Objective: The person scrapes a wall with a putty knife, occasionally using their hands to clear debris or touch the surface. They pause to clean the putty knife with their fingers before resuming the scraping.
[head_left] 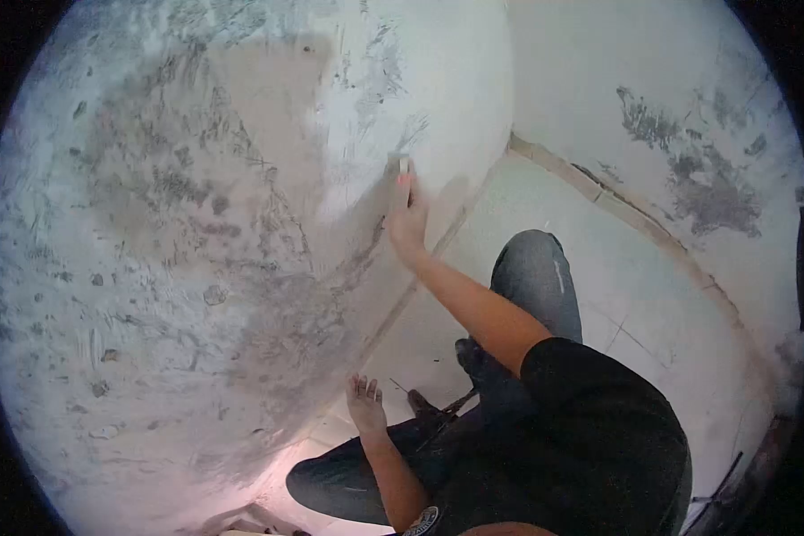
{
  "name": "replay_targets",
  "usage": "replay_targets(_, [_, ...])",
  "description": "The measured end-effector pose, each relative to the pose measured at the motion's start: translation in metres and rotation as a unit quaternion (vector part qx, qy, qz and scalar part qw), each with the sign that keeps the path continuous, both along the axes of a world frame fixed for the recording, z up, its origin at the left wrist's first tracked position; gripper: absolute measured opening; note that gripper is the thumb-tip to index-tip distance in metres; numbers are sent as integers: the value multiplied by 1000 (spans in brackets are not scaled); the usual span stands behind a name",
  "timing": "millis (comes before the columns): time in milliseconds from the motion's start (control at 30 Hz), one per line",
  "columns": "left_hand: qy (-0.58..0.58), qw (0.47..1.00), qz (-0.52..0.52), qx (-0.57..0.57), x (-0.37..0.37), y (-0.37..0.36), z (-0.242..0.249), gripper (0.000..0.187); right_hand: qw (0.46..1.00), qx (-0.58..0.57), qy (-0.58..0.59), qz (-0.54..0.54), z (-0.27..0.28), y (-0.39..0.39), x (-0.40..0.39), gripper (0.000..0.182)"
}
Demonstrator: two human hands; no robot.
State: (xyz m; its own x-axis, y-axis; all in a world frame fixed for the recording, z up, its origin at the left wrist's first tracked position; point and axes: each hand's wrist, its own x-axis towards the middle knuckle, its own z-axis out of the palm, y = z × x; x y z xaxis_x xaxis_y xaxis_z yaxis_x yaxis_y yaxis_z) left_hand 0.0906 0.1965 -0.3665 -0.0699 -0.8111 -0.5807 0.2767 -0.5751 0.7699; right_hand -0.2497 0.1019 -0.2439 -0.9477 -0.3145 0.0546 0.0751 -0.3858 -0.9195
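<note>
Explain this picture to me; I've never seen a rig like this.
There is no machine here: a person works bare-handed. The one picture comes from a camera on their head, looking forward and down, so their black shirt and bent knees fill the lower part. The round dark edge is simply the lens's view ending.

At left is a wall, pale with grey smears and darker patches. The right hand holds a small, slim tool against it; the tool is too small to identify surely. The left hand is open near the left knee, with nothing visible in it. Below lies a pale floor.
</note>
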Motion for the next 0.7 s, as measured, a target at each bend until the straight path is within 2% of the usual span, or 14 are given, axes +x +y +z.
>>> replay_targets(67, [20, 1000, -7, -3, -3, 0, 1, 38, 989, 71, -73, 108, -11, 9, 28, 60])
replay_targets(100, [35, 999, -20, -8, -5, 0, 2, 36, 988, 74, -69, 115, -29, 2, 40, 60])
replay_targets(200, [27, 999, -26, -17, -7, 2, 7, 35, 998, 23, 54, 17, -65, -7, 67, 63])
replay_targets(300, [3, 999, -22, -27, -1, 4, 13, 34, 993, 41, 9, 109, -80, 3, 81, 69])
replay_targets(367, [34, 999, -17, -30, 15, 3, -1, 34, 966, 153, -117, 171, -101, 6, 91, 75])
replay_targets(400, [17, 999, -8, -34, 11, 2, 5, 35, 964, 161, -110, 180, -134, 2, 96, 75])
replay_targets(433, [0, 999, 0, -38, 6, 1, 10, 35, 922, 189, -208, 267, -181, -6, 99, 71])
replay_targets(467, [5, 999, 11, -35, 5, 1, 13, 35, 861, 215, -303, 346, -206, -7, 104, 73])
replay_targets(600, [-3, 998, 7, -55, -2, 4, 31, 37, 865, 173, -261, 392, -123, 31, 171, 66])
replay_targets(667, [-17, 998, -2, -59, -3, 1, 32, 41, 783, 276, -182, 527, -110, 45, 192, 70])
replay_targets(700, [-14, 998, 12, -55, -3, 1, 33, 41, 776, 283, -178, 536, -85, 60, 197, 70])
